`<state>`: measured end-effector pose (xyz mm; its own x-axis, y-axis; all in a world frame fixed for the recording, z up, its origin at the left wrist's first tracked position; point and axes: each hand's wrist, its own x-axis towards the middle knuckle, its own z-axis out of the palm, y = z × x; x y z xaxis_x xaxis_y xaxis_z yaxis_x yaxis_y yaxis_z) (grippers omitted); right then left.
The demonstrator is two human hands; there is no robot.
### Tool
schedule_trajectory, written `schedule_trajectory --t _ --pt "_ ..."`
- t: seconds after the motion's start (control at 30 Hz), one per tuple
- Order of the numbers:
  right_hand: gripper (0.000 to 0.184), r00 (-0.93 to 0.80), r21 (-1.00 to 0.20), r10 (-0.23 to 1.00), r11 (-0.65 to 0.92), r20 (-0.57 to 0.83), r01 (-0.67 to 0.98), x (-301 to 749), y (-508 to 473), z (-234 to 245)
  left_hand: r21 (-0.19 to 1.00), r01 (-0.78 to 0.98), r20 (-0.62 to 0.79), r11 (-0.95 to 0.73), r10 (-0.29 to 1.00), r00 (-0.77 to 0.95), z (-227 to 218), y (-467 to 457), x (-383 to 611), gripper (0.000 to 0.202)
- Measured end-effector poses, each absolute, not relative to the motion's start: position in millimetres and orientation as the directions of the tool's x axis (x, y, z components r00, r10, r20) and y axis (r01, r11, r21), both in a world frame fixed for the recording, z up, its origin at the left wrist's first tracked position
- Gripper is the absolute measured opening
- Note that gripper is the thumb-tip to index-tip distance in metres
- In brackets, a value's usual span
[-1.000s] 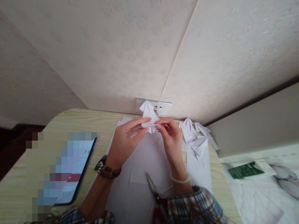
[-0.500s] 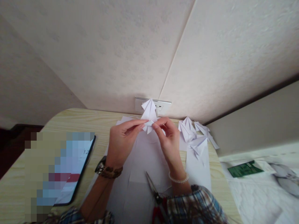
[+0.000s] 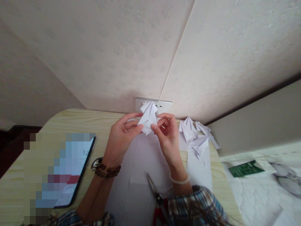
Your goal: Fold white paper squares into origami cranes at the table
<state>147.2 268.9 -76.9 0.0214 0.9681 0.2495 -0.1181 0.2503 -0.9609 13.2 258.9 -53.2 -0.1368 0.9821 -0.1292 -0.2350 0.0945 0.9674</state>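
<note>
A folded white paper piece is held up over the table, its pleated end pointing toward the wall. My left hand pinches its left lower edge, thumb in front and fingers behind. On the other side my right hand grips the right lower corner between thumb and fingers. Below the hands lie white paper sheets. Scissors with red handles rest on them by my right forearm, blades pointing away from me. Several folded paper pieces sit to the right of my right hand.
A tablet or phone with a partly blurred screen stands at the left on the wood-grain table. A wall socket is just behind the held paper. Right of the table, a green packet lies on a white quilted surface.
The lower part of the held paper has opened out, so it looks broader. My fingers have spread from the middle fold to its two sides.
</note>
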Motion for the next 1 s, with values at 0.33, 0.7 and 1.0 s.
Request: schedule_trajectory --t 0.33,0.7,1.0 --pt "0.009 -0.126 -0.995 0.988 0.081 0.088 -0.063 146 274 -81 0.980 -0.152 -0.156 0.128 0.969 -0.194 -59 261 12 0.035" --pt "0.023 -0.146 -0.997 0.987 0.059 0.065 -0.043 148 276 -86 0.998 0.008 -0.061 0.064 0.971 -0.232 -67 261 9 0.026" --pt "0.017 -0.193 -1.000 0.981 0.023 0.020 0.014 148 277 -86 0.998 -0.029 -0.068 0.063 0.965 -0.255 -64 261 11 0.030"
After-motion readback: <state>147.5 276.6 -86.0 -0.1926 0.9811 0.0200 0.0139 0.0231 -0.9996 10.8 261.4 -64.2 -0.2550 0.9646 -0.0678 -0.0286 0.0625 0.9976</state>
